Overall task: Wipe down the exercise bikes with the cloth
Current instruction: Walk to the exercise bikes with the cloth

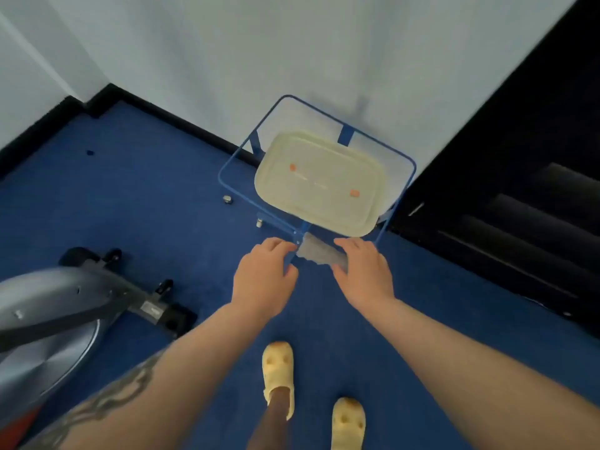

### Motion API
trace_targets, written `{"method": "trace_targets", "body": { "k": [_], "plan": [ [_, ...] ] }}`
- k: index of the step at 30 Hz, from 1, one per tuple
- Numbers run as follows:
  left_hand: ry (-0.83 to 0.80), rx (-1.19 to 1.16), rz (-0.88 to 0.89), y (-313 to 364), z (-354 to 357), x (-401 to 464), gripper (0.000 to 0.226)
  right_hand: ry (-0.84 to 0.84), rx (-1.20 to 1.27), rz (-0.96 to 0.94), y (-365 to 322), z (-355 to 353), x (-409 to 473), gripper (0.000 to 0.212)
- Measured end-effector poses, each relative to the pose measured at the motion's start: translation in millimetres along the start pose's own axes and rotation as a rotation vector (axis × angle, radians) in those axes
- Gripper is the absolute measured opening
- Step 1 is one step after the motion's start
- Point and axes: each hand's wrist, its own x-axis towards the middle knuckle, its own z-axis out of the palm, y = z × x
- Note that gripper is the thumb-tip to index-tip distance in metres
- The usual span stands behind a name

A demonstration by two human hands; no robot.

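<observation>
A grey cloth [316, 251] hangs over the near rail of a blue wire cart [237, 154]. My left hand [264, 277] is at the cloth's left end by the rail, fingers curled down; its grip is hidden. My right hand [365, 274] holds the cloth's right end, thumb under it. The grey exercise bike [48, 319] stands at the lower left, apart from both hands.
A pale tray [344, 206] with two orange spots lies on the cart top. The cart stands against a white wall in a corner. Dark steps [526, 228] rise on the right. Blue carpet [130, 196] covers the floor; my feet in yellow clogs [279, 371] are below.
</observation>
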Motion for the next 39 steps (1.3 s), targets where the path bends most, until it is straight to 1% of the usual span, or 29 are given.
{"method": "trace_targets", "body": {
  "k": [3, 4, 7, 11, 13, 16, 18, 20, 23, 26, 28, 31, 35, 39],
  "plan": [
    [-0.023, 0.014, -0.041, -20.3, 15.8, 21.7, 0.039, 0.018, 0.014, 0.077, 4.8, 20.7, 21.7, 0.045],
    [-0.054, 0.014, -0.068, -26.6, 20.0, 27.4, 0.039, 0.000, 0.011, 0.107, 6.3, 25.8, 26.2, 0.044],
    [-0.073, -0.025, -0.099, -36.1, 30.4, 40.9, 0.039, -0.010, 0.016, 0.140, 12.3, 38.8, 34.8, 0.034],
    [-0.109, -0.057, -0.122, -39.3, 35.9, 47.4, 0.040, 0.013, 0.090, 0.163, 19.1, 40.9, 41.3, 0.019],
    [-0.137, -0.067, -0.139, -38.1, 35.6, 48.0, 0.041, -0.013, 0.068, 0.141, 21.0, 37.7, 44.9, 0.014],
    [-0.140, -0.069, -0.157, -35.3, 29.8, 47.5, 0.041, -0.040, 0.050, 0.104, 19.8, 28.3, 45.2, 0.016],
    [-0.132, -0.065, -0.159, -31.2, 22.4, 45.5, 0.041, -0.013, 0.060, 0.047, 12.9, 19.3, 39.6, 0.014],
    [-0.111, -0.066, -0.158, -26.0, 13.6, 40.6, 0.041, 0.049, 0.073, -0.029, 2.2, 7.4, 29.6, 0.009],
    [-0.094, -0.059, -0.163, -18.7, -2.5, 18.5, 0.040, 0.088, 0.080, -0.097, -17.2, -14.3, 6.6, 0.005],
    [-0.079, -0.035, -0.190, -13.8, -20.5, -18.1, 0.039, 0.039, 0.124, -0.144, -32.9, -37.4, -22.9, 0.009],
    [-0.029, -0.069, -0.237, -10.4, -33.7, -48.3, 0.038, 0.002, 0.149, -0.190, -42.2, -52.8, -44.8, 0.012],
    [0.120, -0.160, -0.323, -2.0, -54.0, -102.9, 0.038, -0.008, 0.184, -0.315, -57.2, -75.0, -83.8, 0.011],
    [0.341, -0.296, -0.467, 12.1, -62.6, -196.3, 0.036, -0.026, 0.349, -0.445, -75.9, -92.7, -141.3, 0.010],
    [0.474, -0.360, -0.603, 16.6, -55.7, -291.3, 0.036, -0.062, 0.483, -0.598, -103.8, -89.6, -204.5, 0.006]
  ]
}}
